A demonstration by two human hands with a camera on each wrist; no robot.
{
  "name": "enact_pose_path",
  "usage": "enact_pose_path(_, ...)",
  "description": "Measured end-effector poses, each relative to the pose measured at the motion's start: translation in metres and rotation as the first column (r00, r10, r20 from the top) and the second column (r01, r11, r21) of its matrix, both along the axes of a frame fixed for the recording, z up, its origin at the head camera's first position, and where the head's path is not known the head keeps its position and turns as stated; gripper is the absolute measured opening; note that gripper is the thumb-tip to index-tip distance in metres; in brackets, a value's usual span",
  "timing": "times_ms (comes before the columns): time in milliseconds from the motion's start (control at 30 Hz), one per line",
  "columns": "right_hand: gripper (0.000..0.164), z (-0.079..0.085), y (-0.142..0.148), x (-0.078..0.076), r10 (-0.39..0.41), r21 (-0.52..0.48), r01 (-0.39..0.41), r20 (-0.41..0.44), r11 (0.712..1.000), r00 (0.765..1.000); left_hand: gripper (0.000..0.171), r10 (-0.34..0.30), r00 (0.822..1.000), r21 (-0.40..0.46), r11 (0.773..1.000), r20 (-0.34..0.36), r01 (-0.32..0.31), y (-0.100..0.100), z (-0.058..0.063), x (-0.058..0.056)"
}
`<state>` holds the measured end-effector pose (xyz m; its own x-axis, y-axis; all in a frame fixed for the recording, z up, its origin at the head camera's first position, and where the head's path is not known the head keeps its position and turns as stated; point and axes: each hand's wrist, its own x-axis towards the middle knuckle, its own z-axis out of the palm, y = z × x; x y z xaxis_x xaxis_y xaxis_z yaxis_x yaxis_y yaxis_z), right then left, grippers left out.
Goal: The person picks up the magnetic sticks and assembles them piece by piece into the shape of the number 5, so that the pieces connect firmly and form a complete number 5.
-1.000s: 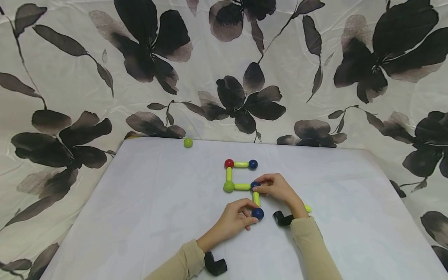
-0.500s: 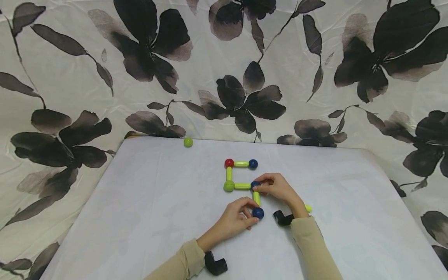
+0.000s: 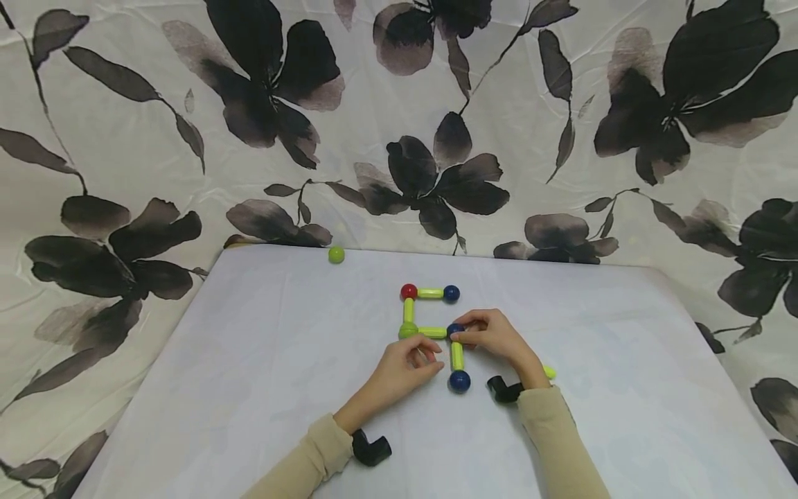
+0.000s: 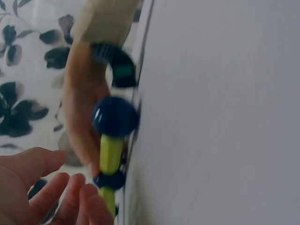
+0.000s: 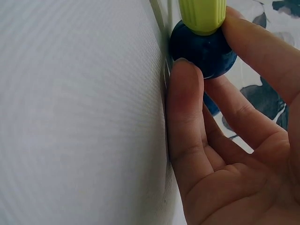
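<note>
In the head view, yellow-green rods and balls form an angular, S-like chain on the table. From a dark blue end ball [image 3: 451,294] it runs to a red ball [image 3: 409,292], then a green ball [image 3: 407,328], a middle blue ball [image 3: 454,330] and a near blue ball [image 3: 459,382]. My right hand [image 3: 494,338] pinches the middle blue ball [image 5: 201,51] between thumb and fingers. Left of the near rod [image 3: 458,357], my left hand [image 3: 399,371] hovers with loosely bent fingers and holds nothing. The left wrist view shows it apart from the near blue ball [image 4: 116,116].
A loose green ball [image 3: 336,255] sits at the table's far edge. Behind the right wrist, a yellow-green piece [image 3: 549,372] is partly hidden. Black wrist-worn devices show beside both sleeves. Behind the white tabletop [image 3: 249,388] hangs a floral cloth [image 3: 349,138].
My left hand has let go of the near blue ball and moved left and slightly away from me. The right hand keeps its pinch, and the chain looks unmoved.
</note>
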<state>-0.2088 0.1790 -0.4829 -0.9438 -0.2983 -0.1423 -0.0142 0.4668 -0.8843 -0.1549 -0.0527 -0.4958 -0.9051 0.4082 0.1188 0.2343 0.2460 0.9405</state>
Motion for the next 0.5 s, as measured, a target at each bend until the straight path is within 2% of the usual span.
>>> enact_pose_path(100, 0.032, -0.001, 0.000, -0.001, -0.008, 0.003, 0.008, 0.018, 1.000, 1.000, 0.017, 0.094, 0.992, -0.011, 0.995, -0.082, -0.096, -0.015, 0.003, -0.013)
enact_pose_path(200, 0.031, -0.001, 0.000, -0.001, -0.017, 0.004, 0.017, 0.035, 1.000, 0.999, 0.019, 0.185, 0.977, -0.019, 0.982, -0.104, -0.188, -0.031, 0.003, -0.025)
enact_pose_path(267, 0.030, 0.000, 0.000, 0.000, -0.025, 0.002, 0.025, 0.044, 1.000, 0.999, 0.023, 0.222, 0.969, -0.039, 0.973, -0.107, -0.227, -0.041, -0.001, -0.031)
enact_pose_path(367, 0.031, 0.000, 0.000, 0.000, -0.022, -0.003, 0.022, 0.045, 1.000, 0.999, 0.031, 0.217, 0.971, -0.062, 0.973, -0.099, -0.224, -0.051, -0.005, -0.038)
enact_pose_path(500, 0.032, 0.000, 0.001, 0.000, -0.013, -0.011, 0.014, 0.045, 1.000, 0.999, 0.038, 0.136, 0.983, -0.110, 0.983, -0.125, -0.150, -0.055, -0.012, -0.044)
